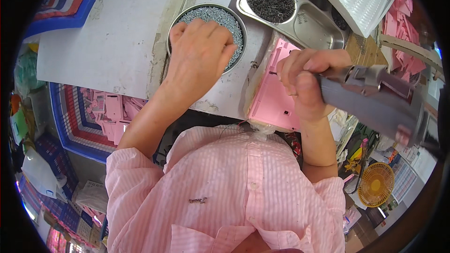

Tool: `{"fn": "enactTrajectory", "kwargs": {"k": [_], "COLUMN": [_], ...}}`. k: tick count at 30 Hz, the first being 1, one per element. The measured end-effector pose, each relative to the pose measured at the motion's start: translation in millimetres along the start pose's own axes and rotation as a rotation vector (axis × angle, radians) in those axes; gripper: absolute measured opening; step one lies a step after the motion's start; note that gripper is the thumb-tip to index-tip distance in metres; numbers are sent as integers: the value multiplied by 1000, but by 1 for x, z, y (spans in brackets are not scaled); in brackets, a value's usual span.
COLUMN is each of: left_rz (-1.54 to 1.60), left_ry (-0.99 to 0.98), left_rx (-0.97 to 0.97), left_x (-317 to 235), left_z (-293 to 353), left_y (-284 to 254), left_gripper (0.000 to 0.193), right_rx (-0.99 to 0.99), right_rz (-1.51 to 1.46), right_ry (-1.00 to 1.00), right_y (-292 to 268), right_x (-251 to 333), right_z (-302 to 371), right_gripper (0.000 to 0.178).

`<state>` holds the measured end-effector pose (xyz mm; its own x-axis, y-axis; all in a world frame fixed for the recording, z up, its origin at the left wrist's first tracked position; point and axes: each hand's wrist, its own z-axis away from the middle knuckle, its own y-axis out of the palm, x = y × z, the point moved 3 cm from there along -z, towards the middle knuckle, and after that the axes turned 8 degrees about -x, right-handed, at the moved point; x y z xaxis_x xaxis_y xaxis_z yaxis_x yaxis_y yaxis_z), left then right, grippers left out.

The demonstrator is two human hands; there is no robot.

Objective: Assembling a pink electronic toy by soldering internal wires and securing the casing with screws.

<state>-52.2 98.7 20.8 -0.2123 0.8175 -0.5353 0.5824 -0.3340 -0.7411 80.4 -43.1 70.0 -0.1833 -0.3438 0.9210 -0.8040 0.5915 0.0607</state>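
Small, slim metal screws (pixel 230 21) are silvery blue-grey, their round metal bowl (pixel 244 42) silver. The flat rectangular plastic panel (pixel 273 100) is pink; the long handheld power tool (pixel 370 104) is dark grey. Coiled metal pieces (pixel 271 1) show black against a shiny silver compartmented tray (pixel 316 23). The button-front cloth shirt (pixel 211 173) has pink and white stripes; the round plastic basket (pixel 376 185) is orange-yellow.
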Motion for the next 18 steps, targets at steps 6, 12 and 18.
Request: {"fn": "enactTrajectory", "kwargs": {"k": [6, 12, 18], "left_rz": [293, 357, 373], "left_ry": [150, 170, 222], "left_rx": [-55, -108, -106], "left_x": [-29, -43, -54], "left_z": [12, 21, 28], "left_y": [11, 17, 10], "left_gripper": [16, 18, 23], "right_rx": [53, 114, 26], "right_rz": [-1, -304, -351], "right_ry": [-36, -72, -25], "right_y": [2, -3, 1], "right_x": [-5, 33, 48], "right_z": [0, -16, 6], "right_gripper": [26, 37, 38]}}
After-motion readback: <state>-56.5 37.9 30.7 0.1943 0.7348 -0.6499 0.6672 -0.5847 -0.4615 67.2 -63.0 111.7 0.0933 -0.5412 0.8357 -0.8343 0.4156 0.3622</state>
